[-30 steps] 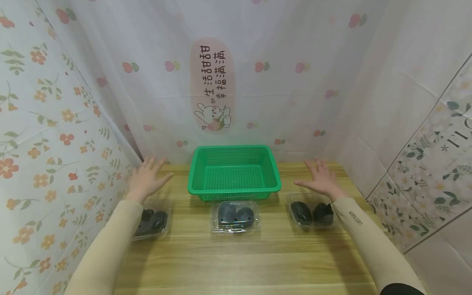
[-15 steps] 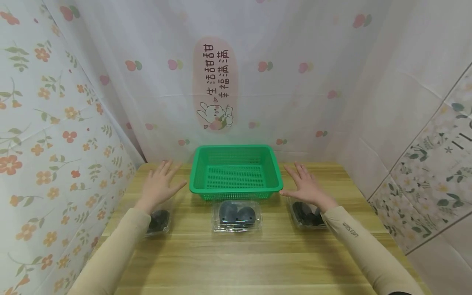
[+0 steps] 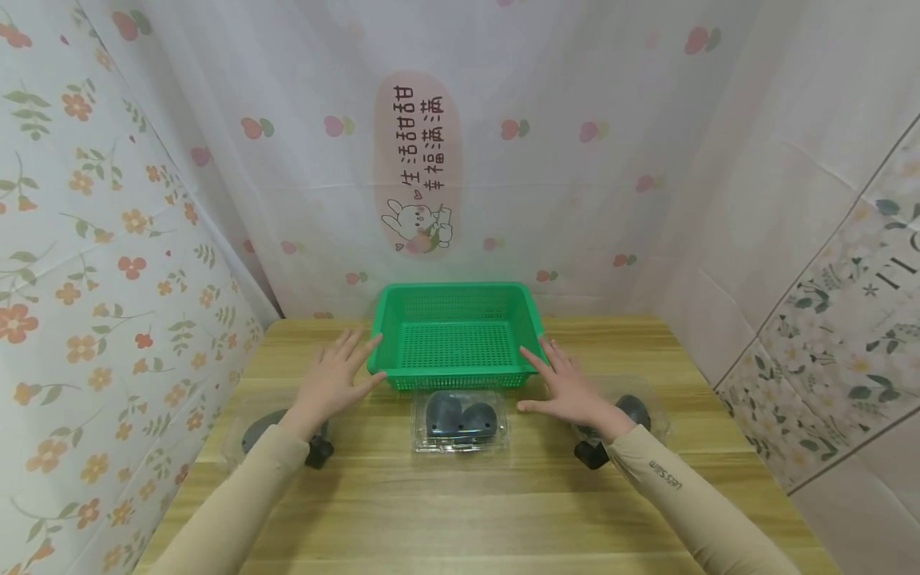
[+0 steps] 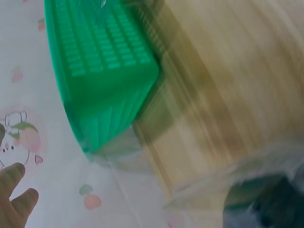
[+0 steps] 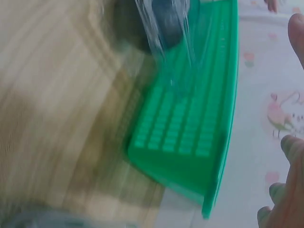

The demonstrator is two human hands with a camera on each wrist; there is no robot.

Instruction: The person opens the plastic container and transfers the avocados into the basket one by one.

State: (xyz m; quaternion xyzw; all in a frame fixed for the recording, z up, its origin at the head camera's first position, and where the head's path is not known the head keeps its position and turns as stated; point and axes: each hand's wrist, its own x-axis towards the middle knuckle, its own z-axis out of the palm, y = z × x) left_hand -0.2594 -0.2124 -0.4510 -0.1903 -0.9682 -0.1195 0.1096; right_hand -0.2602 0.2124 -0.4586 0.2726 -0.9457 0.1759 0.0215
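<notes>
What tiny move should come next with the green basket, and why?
Probably bring the left grip and right grip gently inward onto the ends of the green plastic basket. Both are open and hold nothing, and in the head view their fingertips are at its two ends. I can't tell whether they touch it.

Both arms (image 3: 240, 503) reach forward in long beige sleeves (image 3: 683, 495), kinda angled in toward each other. Left hand (image 3: 327, 389) has its back facing up, fingers (image 3: 365, 351) spread and pretty straight, thumb (image 3: 370, 385) poking inward. Right hand (image 3: 575, 395) is basically the mirror version, fingers fanned out too.
</notes>
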